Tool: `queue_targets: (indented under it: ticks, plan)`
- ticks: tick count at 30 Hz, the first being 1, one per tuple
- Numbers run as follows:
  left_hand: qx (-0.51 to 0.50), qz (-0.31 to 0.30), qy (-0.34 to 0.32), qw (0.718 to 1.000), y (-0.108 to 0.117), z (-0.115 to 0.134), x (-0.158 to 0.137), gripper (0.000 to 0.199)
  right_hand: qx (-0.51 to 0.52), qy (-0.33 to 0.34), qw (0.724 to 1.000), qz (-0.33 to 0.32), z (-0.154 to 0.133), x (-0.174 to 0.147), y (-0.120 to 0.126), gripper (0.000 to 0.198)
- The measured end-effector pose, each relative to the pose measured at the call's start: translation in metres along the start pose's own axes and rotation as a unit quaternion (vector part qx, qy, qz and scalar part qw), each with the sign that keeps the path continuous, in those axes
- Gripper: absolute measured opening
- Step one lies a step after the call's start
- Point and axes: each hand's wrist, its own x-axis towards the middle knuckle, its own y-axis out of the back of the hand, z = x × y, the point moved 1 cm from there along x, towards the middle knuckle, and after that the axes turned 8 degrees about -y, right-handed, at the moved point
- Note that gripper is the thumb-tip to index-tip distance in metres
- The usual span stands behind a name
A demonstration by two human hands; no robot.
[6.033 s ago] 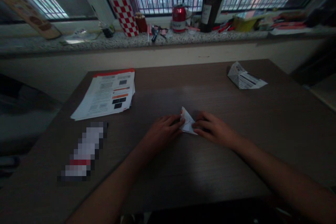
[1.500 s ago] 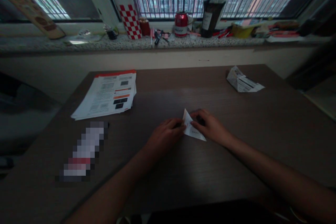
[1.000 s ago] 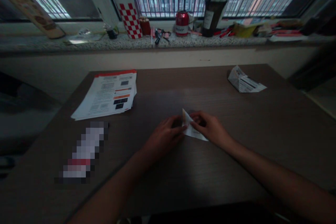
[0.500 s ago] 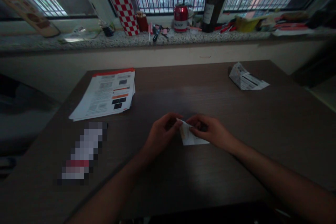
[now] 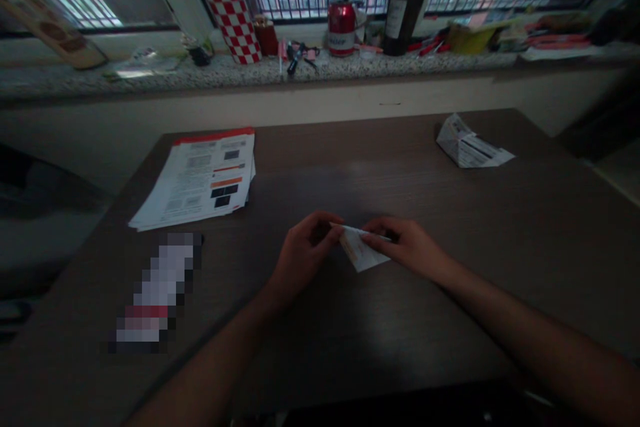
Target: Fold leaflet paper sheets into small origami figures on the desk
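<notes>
A small folded sheet of paper (image 5: 361, 253), white with faint orange print on its left side, is held between my two hands just above the dark wooden table (image 5: 320, 193). My left hand (image 5: 310, 247) pinches its upper left corner between thumb and fingers. On the other side, my right hand (image 5: 403, 243) grips the upper right edge, thumb in front and fingers behind. The top edge looks creased, and one corner points down toward me. My fingertips hide part of the back of the paper.
A stack of printed sheets (image 5: 200, 180) lies at the left, with a pixelated oblong object (image 5: 157, 290) nearer me. At the far right stands a folded printed paper (image 5: 473, 147). The granite sill (image 5: 165, 80) carries a red can (image 5: 342, 30), a dark bottle-like container (image 5: 403, 13) and clutter.
The paper has turned in my hands, its lower corner now pointing more downward. Both hands keep hold of it and have shifted slightly. The camera view has tilted a little.
</notes>
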Motion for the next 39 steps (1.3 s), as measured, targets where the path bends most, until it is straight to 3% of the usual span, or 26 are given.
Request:
queue_targets:
  ticks: [13,26,39]
  plan:
    - [-0.022,-0.010,-0.007,1.000,-0.0007,0.0000,0.0013,0.016,-0.004,0.001,1.000,-0.013,0.0029,0.0002,0.0045,0.020]
    - [0.055,-0.109,-0.012,0.992,-0.0019,0.0030,0.0026,0.022,-0.049,0.011,0.998,-0.034,0.0012,-0.0022,0.0023,0.021]
    - [0.061,-0.096,-0.028,0.993,-0.0049,0.0030,0.0011,0.017,-0.031,-0.001,0.998,-0.052,-0.0020,-0.0028,0.0033,0.020]
